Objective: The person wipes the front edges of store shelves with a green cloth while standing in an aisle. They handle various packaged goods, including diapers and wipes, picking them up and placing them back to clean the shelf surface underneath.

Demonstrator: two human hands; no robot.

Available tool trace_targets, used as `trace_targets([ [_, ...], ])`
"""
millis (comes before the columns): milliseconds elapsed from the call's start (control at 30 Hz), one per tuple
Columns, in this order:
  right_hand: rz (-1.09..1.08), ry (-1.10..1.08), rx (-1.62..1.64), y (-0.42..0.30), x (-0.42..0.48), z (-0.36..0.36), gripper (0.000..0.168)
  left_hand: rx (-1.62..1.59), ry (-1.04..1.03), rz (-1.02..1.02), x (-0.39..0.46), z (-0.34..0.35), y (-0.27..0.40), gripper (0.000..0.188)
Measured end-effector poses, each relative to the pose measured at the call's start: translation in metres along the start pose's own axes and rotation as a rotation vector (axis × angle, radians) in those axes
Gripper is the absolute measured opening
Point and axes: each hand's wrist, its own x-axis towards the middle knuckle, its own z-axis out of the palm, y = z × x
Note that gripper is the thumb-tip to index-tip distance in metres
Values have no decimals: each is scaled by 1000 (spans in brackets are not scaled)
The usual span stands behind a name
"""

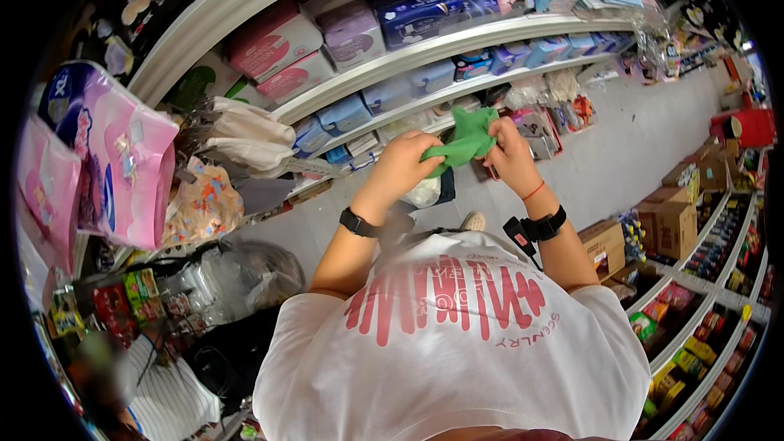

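A green cloth (468, 138) is stretched between both of my hands, in front of my chest. My left hand (407, 162) grips its lower left part, twisted to a narrow strip between thumb and fingers. With thumb and fingers, my right hand (505, 150) pinches its right edge. Each wrist bears a black band. Behind the cloth stand shelves (343, 89) of packaged goods, with pink and white packs (275, 43) and dark blue packs (419, 15). Below the cloth, a clear plastic bag (424, 193) lies in a dark container near the floor.
Pink packages (128, 153) and fabric items (248, 135) hang at the left. A person in a striped top (171, 386) is at the lower left, near clear plastic bags (233, 275). Cardboard boxes (667, 226) and shelves of small goods (704, 294) stand at the right.
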Motion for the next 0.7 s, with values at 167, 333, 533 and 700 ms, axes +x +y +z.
trace_targets([
  [167,-196,-82,75,38,12,-9,14,26,231,50,4,-5,10,20],
  [333,69,-124,-364,35,25,-18,27,-292,201,-176,-7,-23,14,27],
  [533,-182,-354,-371,1,25,22,67,-443,8,-189,-9,-30,11,27],
  [700,-86,-496,-241,4,30,43,46,-370,61,-210,-11,-49,6,26],
])
